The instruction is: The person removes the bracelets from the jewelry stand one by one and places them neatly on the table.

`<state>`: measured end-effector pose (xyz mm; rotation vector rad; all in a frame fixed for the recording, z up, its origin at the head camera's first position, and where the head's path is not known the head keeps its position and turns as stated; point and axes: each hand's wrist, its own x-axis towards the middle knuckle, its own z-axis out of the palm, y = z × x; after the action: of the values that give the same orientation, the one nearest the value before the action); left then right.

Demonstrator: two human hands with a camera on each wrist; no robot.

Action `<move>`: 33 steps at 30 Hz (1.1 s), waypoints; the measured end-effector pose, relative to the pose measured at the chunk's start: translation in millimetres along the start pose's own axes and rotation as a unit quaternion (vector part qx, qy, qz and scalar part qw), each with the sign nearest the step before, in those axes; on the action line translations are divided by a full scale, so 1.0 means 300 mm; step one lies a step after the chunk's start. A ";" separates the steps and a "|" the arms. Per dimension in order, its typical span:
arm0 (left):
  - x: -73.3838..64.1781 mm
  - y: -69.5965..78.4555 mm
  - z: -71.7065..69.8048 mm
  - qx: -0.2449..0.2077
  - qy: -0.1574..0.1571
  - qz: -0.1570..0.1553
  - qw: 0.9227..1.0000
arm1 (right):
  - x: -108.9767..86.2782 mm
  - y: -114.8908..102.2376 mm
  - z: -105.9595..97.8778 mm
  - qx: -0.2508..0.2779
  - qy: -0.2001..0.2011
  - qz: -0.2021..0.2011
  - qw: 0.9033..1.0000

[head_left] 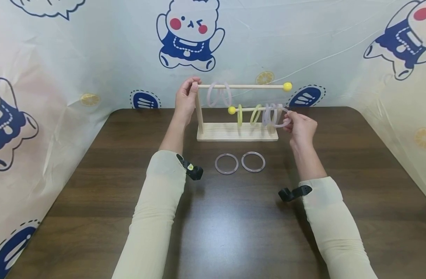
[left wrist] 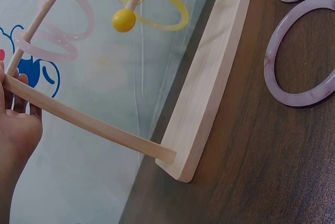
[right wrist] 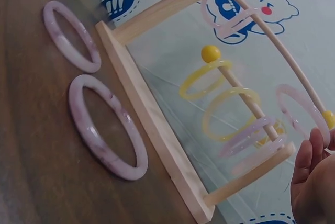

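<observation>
My left hand [head_left: 186,97] grips the top of the left post [head_left: 199,112] of a wooden bangle stand [head_left: 233,133]. Between its thumb and fingers, my right hand [head_left: 302,128] pinches a pale pink-purple bangle [right wrist: 296,89], just right of the stand. In the right wrist view that bangle appears close to the ball end of the upper rod [head_left: 254,86]. Two pale pink bangles [head_left: 229,97] hang on this rod near the left post. Two yellow bangles [head_left: 239,116] hang on the lower rod [head_left: 247,110], with lavender and pink bangles [right wrist: 246,137] beside the right post [right wrist: 251,174].
Two marbled purple bangles [head_left: 226,173] lie side by side on the dark wooden table [head_left: 233,217] in front of the base. Yellow balls [head_left: 287,86] cap the rod ends. A cartoon-printed curtain [head_left: 122,50] hangs close behind the stand.
</observation>
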<state>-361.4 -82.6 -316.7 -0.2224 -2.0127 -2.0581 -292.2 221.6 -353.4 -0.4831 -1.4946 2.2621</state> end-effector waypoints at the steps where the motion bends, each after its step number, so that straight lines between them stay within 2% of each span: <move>1: -0.001 0.001 -0.001 0.002 0.000 -0.001 1.000 | -0.002 0.001 -0.003 -0.005 -0.002 0.002 1.000; 10: 0.000 -0.001 -0.002 0.002 0.000 0.004 1.000 | -0.016 0.011 -0.036 -0.064 -0.012 0.003 0.998; 17: 0.002 -0.001 -0.003 0.009 0.001 -0.009 1.000 | -0.022 0.013 -0.062 -0.055 -0.025 -0.001 0.998; 22: 0.002 0.001 -0.002 0.003 -0.002 -0.006 1.000 | -0.027 0.011 -0.077 -0.056 -0.034 0.006 0.998; 33: 0.003 0.001 -0.003 0.013 -0.005 -0.016 1.000 | -0.032 0.017 -0.119 -0.167 -0.041 -0.003 0.985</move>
<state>-362.0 -83.5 -316.3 -0.1960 -2.0620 -2.0519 -267.3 243.2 -370.7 -0.4822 -1.9264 2.0531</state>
